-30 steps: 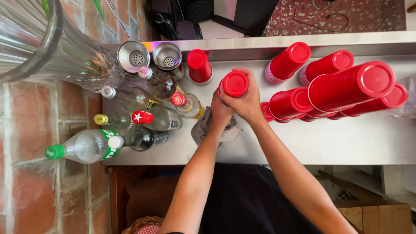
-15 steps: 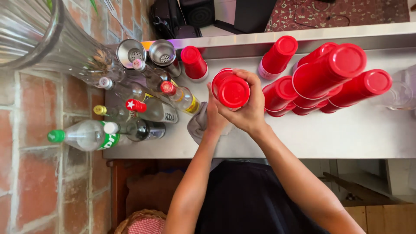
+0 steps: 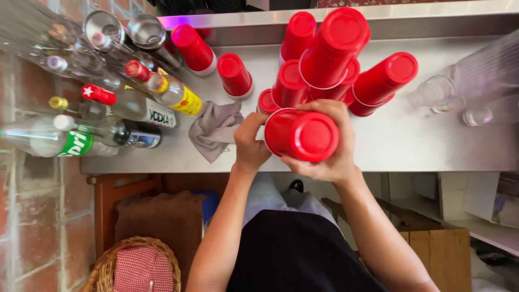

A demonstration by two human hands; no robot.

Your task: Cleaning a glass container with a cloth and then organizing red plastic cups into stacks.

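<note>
Head view, looking straight down. Your right hand wraps around an upturned red plastic cup, fingers curled over its far side and thumb beneath, gripping it just above the near edge of the grey metal counter. Your left hand is pressed against the cup's left rim, fingers bent and closed on it, so the cup sits between both hands.

Just beyond the held cup stands a cluster of stacked upturned red plastic cups, some columns leaning right. Farther left, two single upturned red cups stand apart: one at mid-counter, one nearer the far wall.

A crumpled grey cloth lies on the counter just left of your left hand.

At the left end of the counter, a group of bottles: a clear bottle with red cap and yellow label, a clear bottle with red star cap, a dark bottle and a clear bottle with green label. Two metal shaker tins stand at the far left corner.

At the right end stand clear glass vessels.

Below the counter, near left, a wicker basket with red checked cloth.
</note>
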